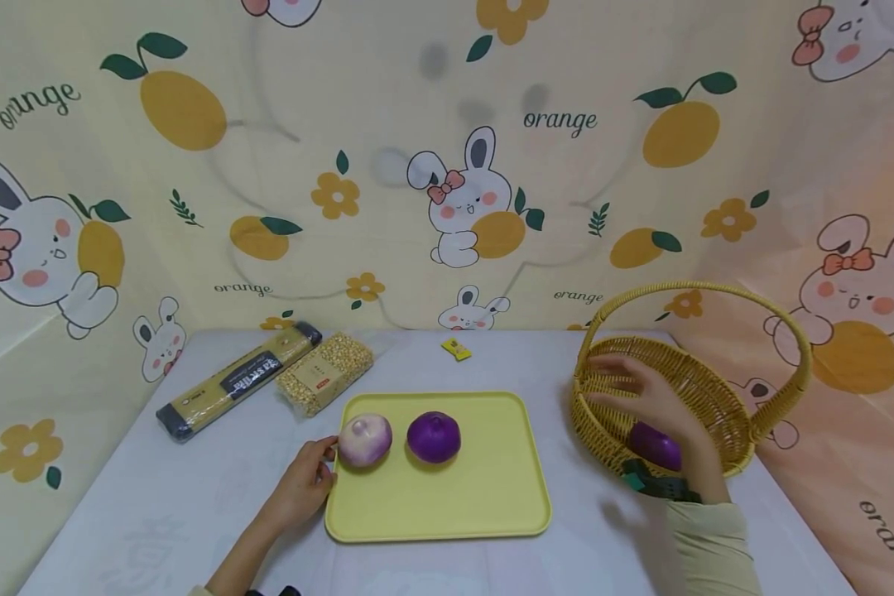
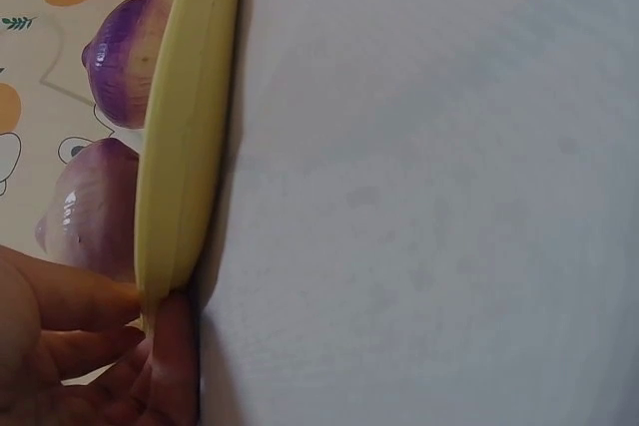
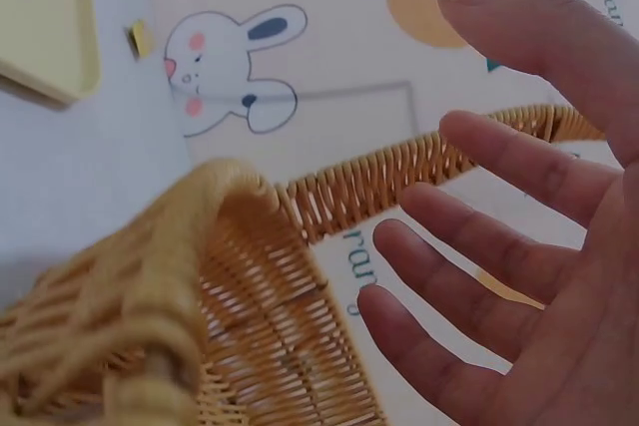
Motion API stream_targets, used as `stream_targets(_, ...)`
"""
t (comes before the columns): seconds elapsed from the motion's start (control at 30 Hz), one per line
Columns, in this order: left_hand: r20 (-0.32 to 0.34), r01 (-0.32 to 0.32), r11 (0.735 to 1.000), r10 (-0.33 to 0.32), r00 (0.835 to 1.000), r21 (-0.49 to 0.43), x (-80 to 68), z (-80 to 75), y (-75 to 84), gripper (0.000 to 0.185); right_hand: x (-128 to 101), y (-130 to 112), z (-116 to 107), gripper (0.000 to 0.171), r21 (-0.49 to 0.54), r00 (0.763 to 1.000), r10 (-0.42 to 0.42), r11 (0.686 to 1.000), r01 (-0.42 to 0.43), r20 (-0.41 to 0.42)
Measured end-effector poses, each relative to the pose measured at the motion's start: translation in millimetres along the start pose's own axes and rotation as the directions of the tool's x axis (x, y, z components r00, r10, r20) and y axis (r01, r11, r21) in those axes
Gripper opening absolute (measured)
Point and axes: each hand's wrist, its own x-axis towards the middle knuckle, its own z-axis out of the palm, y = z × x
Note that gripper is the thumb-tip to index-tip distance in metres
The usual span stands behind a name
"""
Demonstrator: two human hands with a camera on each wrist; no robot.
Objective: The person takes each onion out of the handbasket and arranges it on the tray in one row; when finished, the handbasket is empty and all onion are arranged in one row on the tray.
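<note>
My left hand (image 1: 304, 482) pinches the left rim of a yellow tray (image 1: 447, 509), with fingers on both sides of the edge (image 2: 172, 197). On the tray, a pale purple-and-white onion (image 1: 365, 440) sits close to those fingertips. A deep purple onion (image 1: 434, 437) lies to its right. Over the wicker basket (image 1: 704, 381) my right hand (image 1: 644, 397) is spread, and nothing lies between its fingers (image 3: 489, 216). Inside the basket, a smooth purple vegetable, eggplant-like (image 1: 654, 447), shows partly behind the right wrist.
Behind the tray to the left lie a long pasta packet (image 1: 238, 381) and a clear bag of yellow kernels (image 1: 326, 372). A small yellow sachet (image 1: 456, 348) lies near the back edge. The basket's tall handle (image 1: 704, 287) arches above it. A printed cloth backdrop (image 1: 387, 99) surrounds the table.
</note>
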Motion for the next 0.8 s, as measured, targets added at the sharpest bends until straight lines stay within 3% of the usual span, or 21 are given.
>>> stream_targets(0.17, -0.002, -0.004, 1.0, 0.003, 1.0, -0.004, -0.2, -0.4, 1.3, 0.05, -3.8, 7.5, -6.3, 0.05, -0.012, 0.998, 0.06, 0.998, -0.06, -0.004)
stream_targets(0.47, -0.015, -0.016, 1.0, 0.015, 1.0, -0.015, -1.3, -1.2, 2.6, 0.049, -6.9, 20.1, -15.7, 0.05, 0.039, 0.999, 0.035, 0.999, -0.035, -0.01)
stream_targets(0.8, -0.035, -0.054, 0.998, 0.054, 0.998, -0.011, -1.3, -0.8, 0.3, 0.048, -9.0, 30.6, -22.6, 0.047, 0.039, 0.995, 0.092, 0.995, -0.09, -0.039)
